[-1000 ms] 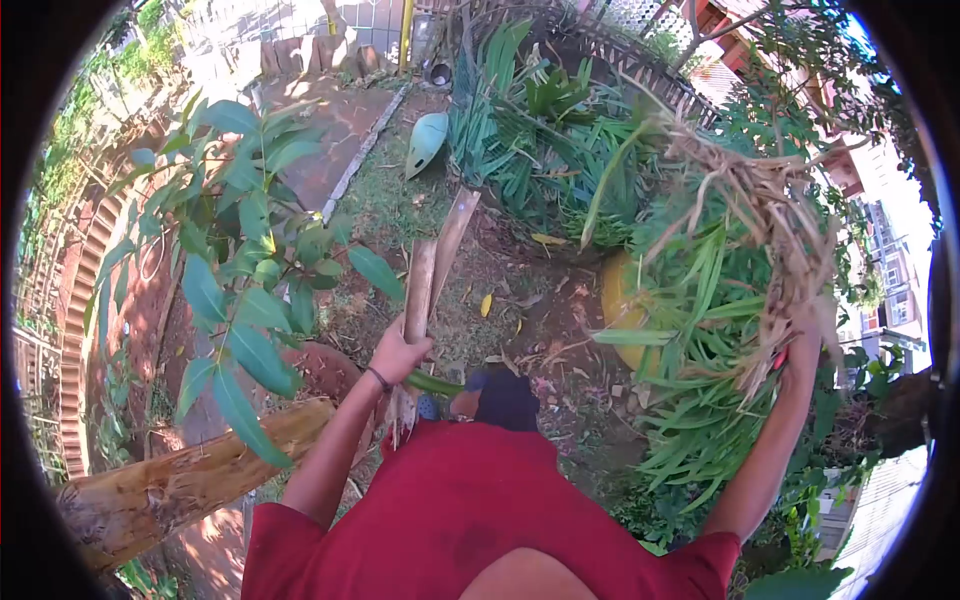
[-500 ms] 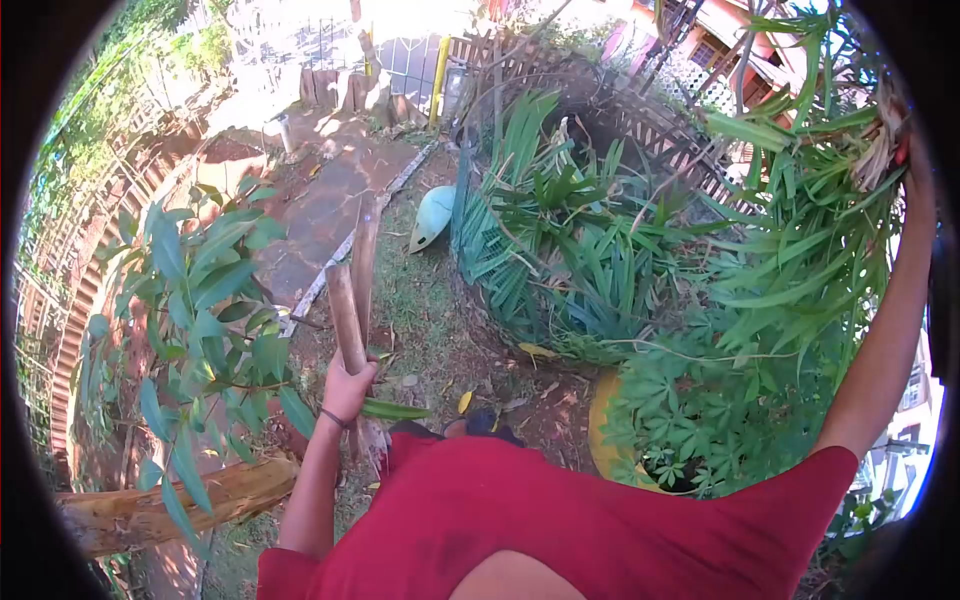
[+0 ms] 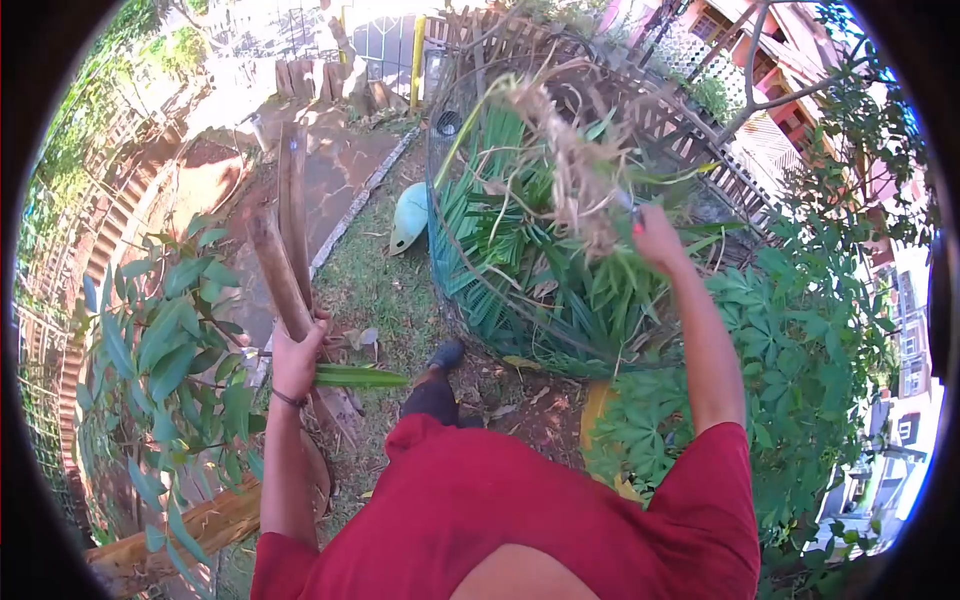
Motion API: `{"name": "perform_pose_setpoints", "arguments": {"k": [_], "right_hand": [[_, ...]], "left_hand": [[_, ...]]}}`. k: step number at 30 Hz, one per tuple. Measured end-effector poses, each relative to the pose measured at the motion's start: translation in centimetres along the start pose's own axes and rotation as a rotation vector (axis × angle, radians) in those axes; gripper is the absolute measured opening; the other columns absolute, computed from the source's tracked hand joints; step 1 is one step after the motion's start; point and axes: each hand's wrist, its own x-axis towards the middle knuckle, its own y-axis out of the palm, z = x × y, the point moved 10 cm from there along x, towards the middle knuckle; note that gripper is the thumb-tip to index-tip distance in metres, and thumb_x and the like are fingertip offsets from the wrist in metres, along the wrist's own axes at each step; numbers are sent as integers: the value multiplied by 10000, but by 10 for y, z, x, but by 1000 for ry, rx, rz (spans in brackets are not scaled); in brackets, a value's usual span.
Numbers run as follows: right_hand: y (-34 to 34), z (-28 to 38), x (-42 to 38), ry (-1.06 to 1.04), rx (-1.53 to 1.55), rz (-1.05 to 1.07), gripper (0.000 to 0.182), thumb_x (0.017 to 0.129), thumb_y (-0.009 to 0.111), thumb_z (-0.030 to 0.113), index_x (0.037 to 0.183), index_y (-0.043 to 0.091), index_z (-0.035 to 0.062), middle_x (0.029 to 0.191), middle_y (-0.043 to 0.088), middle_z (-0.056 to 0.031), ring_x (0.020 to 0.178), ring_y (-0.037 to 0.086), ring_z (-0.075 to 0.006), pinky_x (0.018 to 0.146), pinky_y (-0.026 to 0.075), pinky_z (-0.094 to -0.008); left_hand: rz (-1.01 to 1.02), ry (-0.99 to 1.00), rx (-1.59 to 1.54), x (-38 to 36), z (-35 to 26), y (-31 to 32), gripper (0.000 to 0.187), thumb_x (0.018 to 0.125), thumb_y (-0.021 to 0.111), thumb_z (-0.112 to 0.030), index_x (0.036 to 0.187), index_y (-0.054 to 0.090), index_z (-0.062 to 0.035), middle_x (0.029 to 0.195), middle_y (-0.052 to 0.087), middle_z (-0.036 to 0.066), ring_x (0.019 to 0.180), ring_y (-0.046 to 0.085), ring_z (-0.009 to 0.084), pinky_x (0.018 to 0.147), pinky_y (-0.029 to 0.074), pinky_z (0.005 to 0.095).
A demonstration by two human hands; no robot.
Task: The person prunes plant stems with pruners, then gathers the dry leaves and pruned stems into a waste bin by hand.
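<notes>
My left hand (image 3: 298, 362) is closed around long dry brown stalks (image 3: 275, 265); a green leaf strip (image 3: 360, 377) sticks out to the right below the fingers. Over the netted enclosure, my right hand (image 3: 657, 238) is closed on a plant clump with pale dry roots (image 3: 575, 170), partly smeared by motion. The clump's green leaves hang beneath it, among the cut leaves (image 3: 500, 230) inside the green net (image 3: 440, 235).
A pale green rounded object (image 3: 410, 217) lies on the grass left of the net. Lower left is a thick log (image 3: 185, 530), with a leafy branch (image 3: 170, 350) above it. Broad-leaved plants (image 3: 780, 370) grow at the right. A yellow post (image 3: 418, 62) stands by the gate.
My right hand has swung from the far upper right down and leftward, bringing the clump over the net. My left hand and its stalks have shifted left. A shoe and leg now show.
</notes>
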Motion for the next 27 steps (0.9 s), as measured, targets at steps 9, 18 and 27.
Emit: {"name": "perform_pose_setpoints", "arguments": {"k": [9, 18, 27], "right_hand": [[101, -11, -105, 185, -15, 384, 379, 774, 609, 108, 1150, 564, 91, 1097, 540, -168, 945, 600, -411, 843, 489, -466], [8, -49, -115, 612, 965, -151, 441, 784, 536, -3, 1224, 543, 21, 1028, 547, -49, 899, 563, -124, 835, 459, -268], [-71, -82, -172, 356, 1804, -1005, 450, 835, 509, 45, 1279, 462, -7, 1085, 537, -127, 1031, 546, -278, 1148, 289, -563]], "left_hand": [[210, 154, 65, 160, -82, 94, 227, 847, 641, -81, 1051, 579, -4, 847, 607, 23, 700, 565, 71, 629, 467, 239], [668, 440, 31, 236, -228, 319, 326, 835, 648, -77, 1141, 550, -26, 961, 648, 15, 704, 580, 64, 617, 488, 239], [1174, 1013, 804, 204, -63, 612, 823, 823, 670, -442, 1458, 322, -52, 1472, 343, 220, 1334, 381, 382, 1096, 331, 462]]}}
